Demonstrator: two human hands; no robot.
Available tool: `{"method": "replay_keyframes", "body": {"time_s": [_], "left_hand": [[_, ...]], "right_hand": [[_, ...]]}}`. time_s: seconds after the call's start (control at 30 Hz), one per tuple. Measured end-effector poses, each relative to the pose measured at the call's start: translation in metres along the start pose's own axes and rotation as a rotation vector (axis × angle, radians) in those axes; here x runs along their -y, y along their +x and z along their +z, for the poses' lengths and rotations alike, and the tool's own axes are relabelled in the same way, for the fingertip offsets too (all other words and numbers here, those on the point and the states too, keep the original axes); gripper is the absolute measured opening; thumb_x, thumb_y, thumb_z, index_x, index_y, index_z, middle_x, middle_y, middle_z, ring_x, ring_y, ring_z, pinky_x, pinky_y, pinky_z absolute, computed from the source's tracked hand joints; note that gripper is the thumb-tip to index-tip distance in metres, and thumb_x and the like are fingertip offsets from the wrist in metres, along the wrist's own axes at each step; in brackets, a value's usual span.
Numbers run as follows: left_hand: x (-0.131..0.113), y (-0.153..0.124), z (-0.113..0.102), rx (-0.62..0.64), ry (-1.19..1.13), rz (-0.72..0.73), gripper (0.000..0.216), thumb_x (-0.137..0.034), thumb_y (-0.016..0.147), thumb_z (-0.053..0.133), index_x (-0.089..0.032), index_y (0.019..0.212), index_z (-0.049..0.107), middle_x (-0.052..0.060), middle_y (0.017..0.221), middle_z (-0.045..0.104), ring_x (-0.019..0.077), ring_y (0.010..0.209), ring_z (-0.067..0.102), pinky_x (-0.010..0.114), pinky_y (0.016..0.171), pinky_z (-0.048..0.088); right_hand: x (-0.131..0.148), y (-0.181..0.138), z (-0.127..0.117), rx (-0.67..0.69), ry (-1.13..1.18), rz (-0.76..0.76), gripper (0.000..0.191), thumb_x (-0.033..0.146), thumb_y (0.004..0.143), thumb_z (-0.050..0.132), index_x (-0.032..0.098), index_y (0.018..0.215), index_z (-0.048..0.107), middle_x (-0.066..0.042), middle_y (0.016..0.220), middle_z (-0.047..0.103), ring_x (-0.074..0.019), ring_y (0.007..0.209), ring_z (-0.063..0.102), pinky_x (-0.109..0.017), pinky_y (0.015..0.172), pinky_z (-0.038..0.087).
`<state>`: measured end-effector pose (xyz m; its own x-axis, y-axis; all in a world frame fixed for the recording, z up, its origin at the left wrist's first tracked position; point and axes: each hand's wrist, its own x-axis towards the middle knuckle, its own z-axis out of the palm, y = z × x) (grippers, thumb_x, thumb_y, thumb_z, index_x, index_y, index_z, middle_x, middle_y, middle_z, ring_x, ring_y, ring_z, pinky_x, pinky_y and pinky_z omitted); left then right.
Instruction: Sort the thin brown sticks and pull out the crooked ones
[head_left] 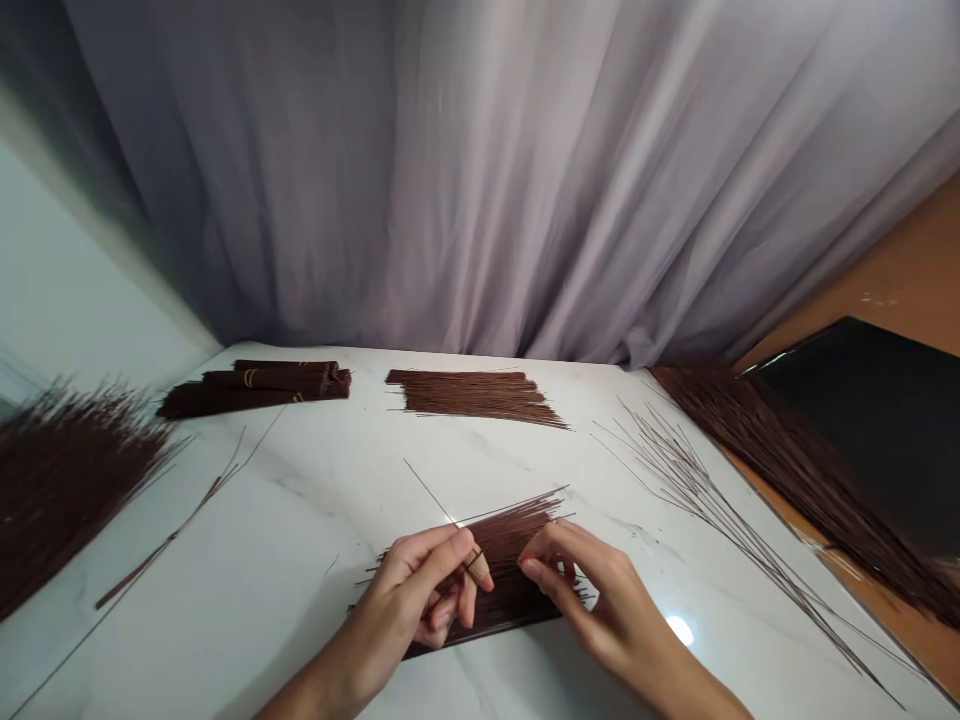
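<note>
Between the thumb and fingers of my left hand (409, 590), a thin dark brown stick (427, 490) is pinched, its free end slanting up and left. A tan wrap (478, 568) covers part of a finger on that hand. My right hand (600, 580) is at the right end of a loose pile of similar brown sticks (502, 535), thumb and fingertips brought together. Whether anything lies in that pinch I cannot make out. Both hands are over the pile and hide parts of it.
Behind the hands lies a flat bundle of sticks (476, 395). Dark rolls with yellow ties (262, 385) sit at the back left. Bristly stalks (67, 480) fill the left edge. Loose strands (720, 510) and a long bundle (787, 480) lie right, beside a black panel (870, 430).
</note>
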<state>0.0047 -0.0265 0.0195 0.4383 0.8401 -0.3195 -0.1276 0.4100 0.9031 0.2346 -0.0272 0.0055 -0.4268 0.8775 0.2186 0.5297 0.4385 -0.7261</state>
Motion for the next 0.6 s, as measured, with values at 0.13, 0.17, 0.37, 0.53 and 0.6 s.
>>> {"method": "replay_keyframes", "body": {"time_s": [0.13, 0.17, 0.37, 0.53, 0.6], "left_hand": [[0.008, 0.005, -0.003, -0.059, 0.031, 0.06, 0.043, -0.058, 0.093, 0.06, -0.016, 0.09, 0.068, -0.003, 0.066, 0.056, 0.0041, 0.048, 0.031, 0.013, 0.039, 0.018], [0.01, 0.006, -0.005, -0.085, 0.06, 0.077, 0.04, -0.057, 0.091, 0.065, -0.017, 0.089, 0.067, -0.003, 0.068, 0.057, 0.0036, 0.046, 0.032, 0.013, 0.037, 0.019], [0.019, 0.01, -0.013, -0.131, 0.183, 0.07, 0.037, -0.052, 0.083, 0.076, -0.017, 0.083, 0.065, -0.003, 0.064, 0.063, 0.0007, 0.034, 0.036, 0.012, 0.029, 0.024], [0.019, 0.006, -0.006, -0.141, 0.273, 0.005, 0.039, -0.053, 0.082, 0.074, -0.016, 0.08, 0.064, 0.0, 0.066, 0.066, 0.0001, 0.032, 0.034, 0.011, 0.027, 0.023], [0.02, 0.005, -0.003, -0.146, 0.337, -0.004, 0.037, -0.052, 0.085, 0.07, -0.016, 0.08, 0.063, 0.0, 0.07, 0.067, -0.0002, 0.031, 0.035, 0.012, 0.026, 0.023]], "right_hand": [[0.003, 0.0, 0.001, 0.055, 0.004, -0.066, 0.019, 0.025, 0.105, 0.048, 0.024, 0.09, 0.058, 0.0, 0.082, 0.064, -0.0159, 0.078, 0.056, -0.029, 0.071, 0.044], [0.004, 0.0, 0.002, 0.061, -0.005, -0.087, 0.018, 0.024, 0.105, 0.048, 0.024, 0.09, 0.059, 0.0, 0.082, 0.064, -0.0161, 0.078, 0.056, -0.029, 0.072, 0.044], [0.003, 0.003, -0.008, 0.059, -0.045, -0.077, 0.015, 0.024, 0.105, 0.049, 0.025, 0.1, 0.063, -0.001, 0.089, 0.067, -0.0172, 0.082, 0.059, -0.03, 0.075, 0.045], [-0.002, 0.008, -0.031, 0.02, -0.165, -0.14, 0.019, 0.016, 0.104, 0.047, 0.024, 0.099, 0.063, -0.002, 0.094, 0.067, -0.0179, 0.085, 0.057, -0.034, 0.081, 0.043], [-0.001, 0.01, -0.036, -0.005, -0.242, -0.197, 0.022, 0.01, 0.102, 0.045, 0.023, 0.099, 0.062, -0.002, 0.093, 0.066, -0.0176, 0.083, 0.054, -0.037, 0.085, 0.041]]}}
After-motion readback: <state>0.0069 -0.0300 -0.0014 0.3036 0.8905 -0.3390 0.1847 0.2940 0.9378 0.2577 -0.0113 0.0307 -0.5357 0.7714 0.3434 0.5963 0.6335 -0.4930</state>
